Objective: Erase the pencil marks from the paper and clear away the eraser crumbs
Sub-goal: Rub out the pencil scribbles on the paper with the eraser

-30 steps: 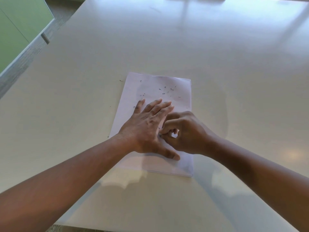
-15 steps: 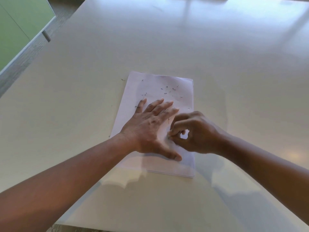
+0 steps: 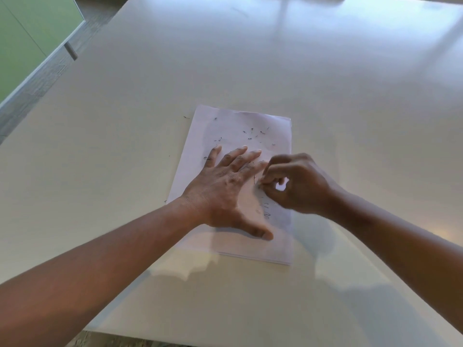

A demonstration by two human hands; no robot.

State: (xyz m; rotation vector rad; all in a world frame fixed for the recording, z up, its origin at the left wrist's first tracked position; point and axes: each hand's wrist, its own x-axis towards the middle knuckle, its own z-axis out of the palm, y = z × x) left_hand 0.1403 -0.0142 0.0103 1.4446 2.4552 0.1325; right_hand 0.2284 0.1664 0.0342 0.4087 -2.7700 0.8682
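A sheet of paper [image 3: 240, 136] lies on a pale worktop [image 3: 125, 121]. The left hand [image 3: 225, 191] presses flat on it, fingers [image 3: 235, 155] spread. The right hand [image 3: 295, 184] curls, fingertips bunched on the paper; the eraser cannot be made out. Dark eraser crumbs [image 3: 253, 134] dot the far end.

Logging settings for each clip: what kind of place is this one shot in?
Probably an office or meeting room, though that is a guess. A large, glossy pale table holds only a sheet of paper, with grey carpet-like flooring and a green panel beside it.
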